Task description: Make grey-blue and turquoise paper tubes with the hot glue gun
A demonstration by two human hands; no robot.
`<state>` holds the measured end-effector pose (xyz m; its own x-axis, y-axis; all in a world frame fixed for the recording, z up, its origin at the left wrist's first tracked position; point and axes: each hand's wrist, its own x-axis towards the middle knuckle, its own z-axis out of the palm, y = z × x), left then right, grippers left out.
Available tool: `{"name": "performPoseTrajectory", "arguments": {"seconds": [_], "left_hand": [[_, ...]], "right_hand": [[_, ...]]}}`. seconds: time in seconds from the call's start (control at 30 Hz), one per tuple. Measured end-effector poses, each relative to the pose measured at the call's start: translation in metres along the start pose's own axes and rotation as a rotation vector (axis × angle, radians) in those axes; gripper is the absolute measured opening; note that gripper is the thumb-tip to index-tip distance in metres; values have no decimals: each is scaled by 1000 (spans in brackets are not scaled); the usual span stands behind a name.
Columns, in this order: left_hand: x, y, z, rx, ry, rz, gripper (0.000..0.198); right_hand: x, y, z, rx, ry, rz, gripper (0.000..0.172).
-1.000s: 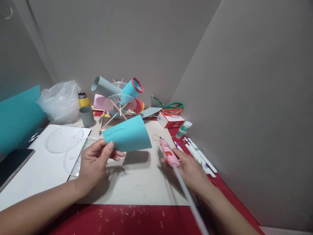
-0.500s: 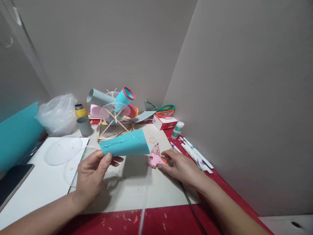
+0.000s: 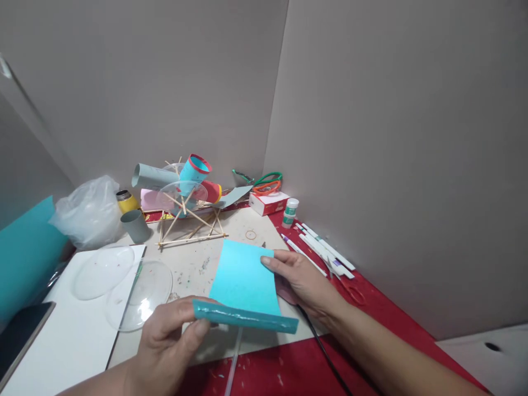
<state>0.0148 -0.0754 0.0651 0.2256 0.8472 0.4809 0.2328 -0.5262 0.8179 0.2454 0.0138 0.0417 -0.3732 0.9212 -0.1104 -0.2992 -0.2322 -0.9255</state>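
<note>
A sheet of blue paper [image 3: 247,275] is stretched between my two hands, curving up at its near end. Along that near edge runs a shiny strip of glue [image 3: 243,317]. My left hand [image 3: 173,330] pinches the near edge at its left corner, thumb in front. My right hand [image 3: 297,278] grips the far right corner, thumb on top. Most of the pink glue gun is hidden behind the paper and my right hand; its dark nozzle tip [image 3: 264,244] just shows. A clear glue stick [image 3: 233,366] pokes out below the paper.
Behind stands a stick-frame wheel [image 3: 183,203] with coloured paper cups. Clear plastic discs [image 3: 150,289] lie left, near a grey paper tube [image 3: 135,225] and a plastic bag [image 3: 86,212]. Markers [image 3: 325,247], scissors [image 3: 350,289], small jars [image 3: 290,213] and a black cord [image 3: 322,344] are right.
My right hand has left the glue gun and taken the paper's far corner. The paper, rolled before, is opened out and lower, its glued edge now towards me. The view has shifted slightly.
</note>
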Motion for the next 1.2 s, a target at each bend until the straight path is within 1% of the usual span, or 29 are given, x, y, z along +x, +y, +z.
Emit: {"name": "performPoseTrajectory", "arguments": {"seconds": [0.07, 0.13, 0.2, 0.27, 0.3, 0.33, 0.4, 0.43, 0.5, 0.57, 0.6, 0.67, 0.77, 0.87, 1.07, 1.2], "left_hand": [[4, 1, 2, -66, -89, -171, 22], [6, -1, 4, -184, -171, -418, 28], [8, -6, 6, -330, -229, -639, 32], [8, -10, 7, -442, -265, -776, 36], [9, -11, 8, -476, -276, -813, 37], [9, -13, 8, -498, -283, -835, 37], [11, -14, 8, -528, -292, -857, 37], [12, -15, 8, -545, -288, -867, 37], [14, -17, 9, -587, -268, -893, 36], [16, -18, 9, -634, -237, -908, 33], [16, -19, 9, -655, -222, -910, 32], [17, -21, 9, -683, -199, -912, 29], [17, -22, 9, -695, -179, -927, 23], [17, -21, 9, -703, -165, -938, 20], [18, -22, 10, -740, -163, -934, 14], [17, -25, 11, -759, -158, -926, 10]], "right_hand": [[-1, 0, -2, 40, 20, -10, 28], [-4, 0, -5, 39, 20, -28, 26], [-7, 0, -10, -11, -9, -37, 25], [-11, 1, -14, -99, -44, -41, 23], [-13, 1, -16, -152, -54, -49, 22], [-16, 2, -17, -207, -49, -69, 20], [-22, 4, -19, -331, 2, -148, 16], [-26, 5, -20, -405, 36, -219, 15], [-34, 6, -22, -586, 69, -420, 15], [-40, 6, -24, -767, 17, -644, 28], [-42, 6, -25, -833, -27, -732, 36], [-43, 5, -27, -924, -114, -837, 50], [-40, 1, -29, -1030, -229, -907, 61], [-37, -2, -30, -1104, -307, -934, 63], [-36, 0, -32, -1163, -309, -935, 62], [-33, 0, -35, -1184, -350, -927, 62]]}}
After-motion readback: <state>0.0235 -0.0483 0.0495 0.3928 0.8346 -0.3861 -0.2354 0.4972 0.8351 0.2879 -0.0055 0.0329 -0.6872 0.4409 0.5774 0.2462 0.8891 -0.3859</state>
